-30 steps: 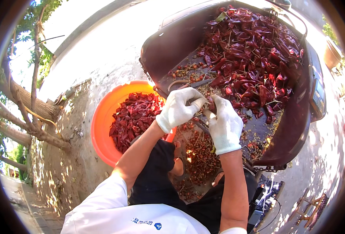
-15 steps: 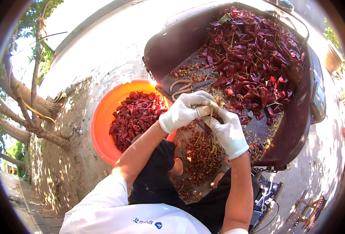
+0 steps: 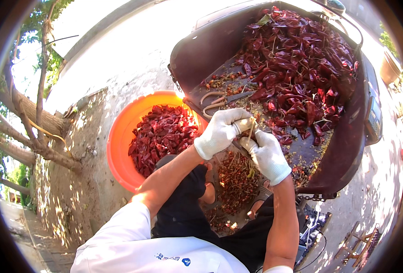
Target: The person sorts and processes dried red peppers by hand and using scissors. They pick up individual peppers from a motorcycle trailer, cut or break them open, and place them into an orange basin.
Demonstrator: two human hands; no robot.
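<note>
Sunlit ground [image 3: 374,179] lies right of the right hand [image 3: 268,154], its curled fingers' hold unclear, while the left hand [image 3: 221,132], now drawn back from the scissors [image 3: 229,98] beyond it, keeps a thin pale stalk [image 3: 252,127] pinched at its fingertips, not yet released.

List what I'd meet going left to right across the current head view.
Tree trunk → orange basin → left gloved hand → right gloved hand → right wall of the maroon container → small screen → brownish pot.
</note>
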